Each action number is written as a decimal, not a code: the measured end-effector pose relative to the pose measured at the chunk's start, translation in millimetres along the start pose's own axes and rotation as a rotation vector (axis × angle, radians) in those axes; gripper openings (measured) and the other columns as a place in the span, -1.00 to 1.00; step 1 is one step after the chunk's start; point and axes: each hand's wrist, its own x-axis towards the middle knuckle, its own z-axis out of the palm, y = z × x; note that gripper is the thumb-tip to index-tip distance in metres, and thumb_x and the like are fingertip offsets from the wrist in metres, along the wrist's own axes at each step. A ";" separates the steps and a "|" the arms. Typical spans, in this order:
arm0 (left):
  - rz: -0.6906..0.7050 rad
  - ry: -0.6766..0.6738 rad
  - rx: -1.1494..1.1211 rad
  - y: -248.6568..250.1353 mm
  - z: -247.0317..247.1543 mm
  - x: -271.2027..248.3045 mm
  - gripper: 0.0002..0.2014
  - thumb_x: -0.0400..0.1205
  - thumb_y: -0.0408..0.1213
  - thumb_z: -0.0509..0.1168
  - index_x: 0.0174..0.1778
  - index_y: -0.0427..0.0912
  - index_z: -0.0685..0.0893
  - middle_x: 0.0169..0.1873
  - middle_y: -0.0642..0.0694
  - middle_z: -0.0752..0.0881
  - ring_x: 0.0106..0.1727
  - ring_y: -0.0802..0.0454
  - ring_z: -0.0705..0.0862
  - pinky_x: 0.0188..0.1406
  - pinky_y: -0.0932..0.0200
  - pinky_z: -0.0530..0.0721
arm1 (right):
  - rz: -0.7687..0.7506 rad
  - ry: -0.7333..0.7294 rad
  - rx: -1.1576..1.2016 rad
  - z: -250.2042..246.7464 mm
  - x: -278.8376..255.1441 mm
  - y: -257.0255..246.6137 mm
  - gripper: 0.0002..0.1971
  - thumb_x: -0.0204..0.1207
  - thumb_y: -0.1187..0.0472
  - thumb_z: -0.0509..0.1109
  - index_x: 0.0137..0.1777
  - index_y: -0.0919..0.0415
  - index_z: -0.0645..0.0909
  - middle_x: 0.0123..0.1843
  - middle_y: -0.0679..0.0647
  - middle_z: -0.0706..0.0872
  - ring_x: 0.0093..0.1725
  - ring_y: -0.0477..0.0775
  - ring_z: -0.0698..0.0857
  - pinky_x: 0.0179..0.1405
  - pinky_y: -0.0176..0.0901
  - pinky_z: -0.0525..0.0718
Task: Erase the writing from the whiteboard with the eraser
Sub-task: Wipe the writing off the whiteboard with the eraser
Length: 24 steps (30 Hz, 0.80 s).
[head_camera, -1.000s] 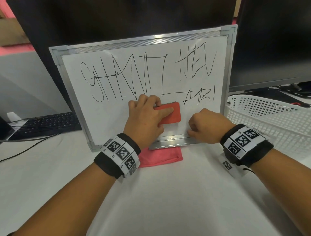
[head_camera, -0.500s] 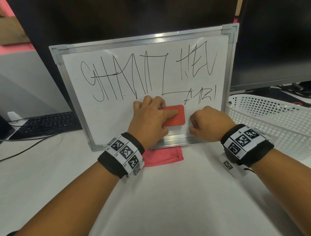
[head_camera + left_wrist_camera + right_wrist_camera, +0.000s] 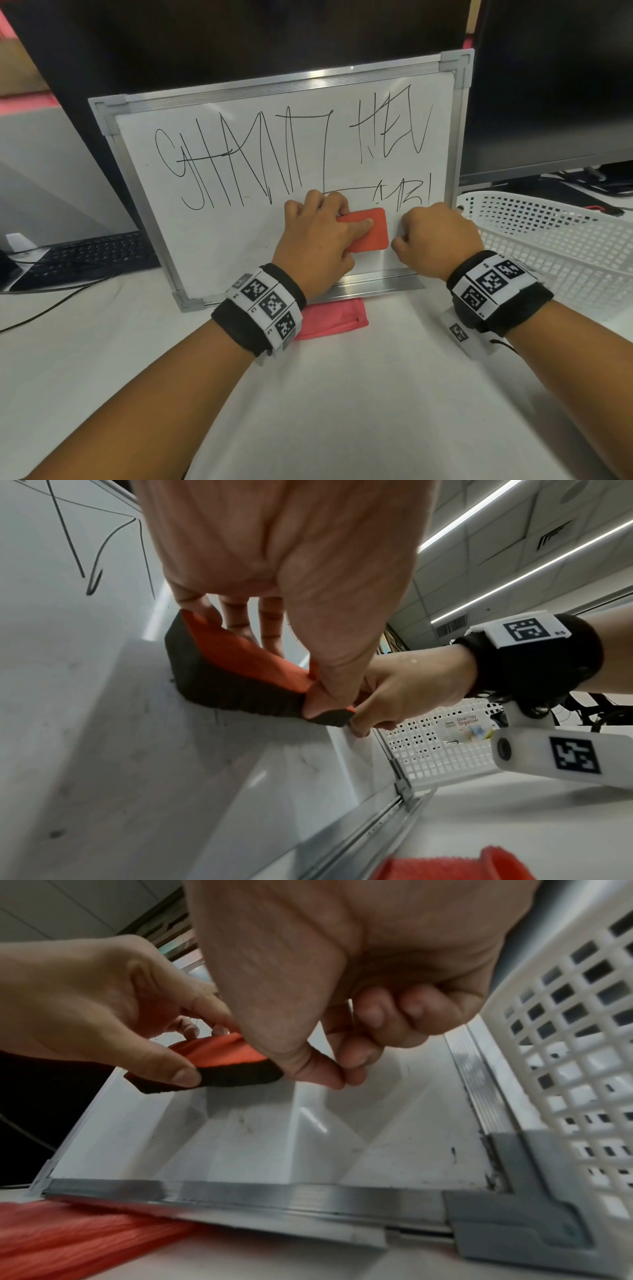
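Note:
The whiteboard [image 3: 219, 222] leans upright against a dark monitor, with black scribbled writing [image 3: 260, 164] across its upper half and a short row at lower right. My left hand [image 3: 337, 219] grips the red eraser [image 3: 371, 233], thumb on its red back, and presses its dark felt side [image 3: 240, 693] flat on the board just under that short row. My right hand [image 3: 411, 233] is right of the eraser, fingers curled and empty, with its knuckles [image 3: 352, 1047] against the board's lower right part.
A white plastic basket [image 3: 548, 246] stands close against the board's right edge. A pink cloth [image 3: 329, 318] lies on the white table under the board's bottom rail. A black keyboard [image 3: 92, 253] and a cable sit at the left, a second monitor [image 3: 555, 85] at the back right.
My left hand has slid the eraser to the right and slightly up, close to my right hand. The first strokes of the lower row look fainter. My right hand has stayed put.

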 end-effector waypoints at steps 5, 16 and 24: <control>-0.074 0.089 -0.001 -0.4 1.6 1.1 -0.50 0.46 -0.11 0.50 0.37 0.13 0.72 0.18 -0.12 0.62 0.18 -0.23 0.54 0.10 -0.20 0.44 | 0.014 0.000 -0.002 -0.8 -0.8 -1.1 -0.80 0.50 0.05 0.32 -0.16 0.17 0.67 -0.22 0.15 0.63 -0.30 0.23 0.59 -0.33 -0.11 0.55; 0.005 0.030 0.020 7.2 4.3 2.6 -0.52 0.42 -0.14 0.51 0.31 0.14 0.74 0.15 -0.11 0.61 0.17 -0.25 0.53 0.08 -0.23 0.45 | 0.060 -0.002 -0.014 -4.8 -0.2 -1.9 -0.79 0.54 0.05 0.32 -0.17 0.17 0.66 -0.28 0.10 0.59 -0.39 0.11 0.49 -0.32 -0.14 0.47; 0.016 0.011 0.013 10.6 2.3 8.4 -0.52 0.46 -0.13 0.47 0.34 0.17 0.71 0.17 -0.11 0.59 0.19 -0.24 0.52 0.09 -0.21 0.44 | 0.065 -0.036 -0.029 -1.1 0.4 0.1 -0.75 0.53 0.04 0.37 -0.30 0.15 0.58 -0.32 0.11 0.59 -0.40 0.12 0.56 -0.39 -0.18 0.47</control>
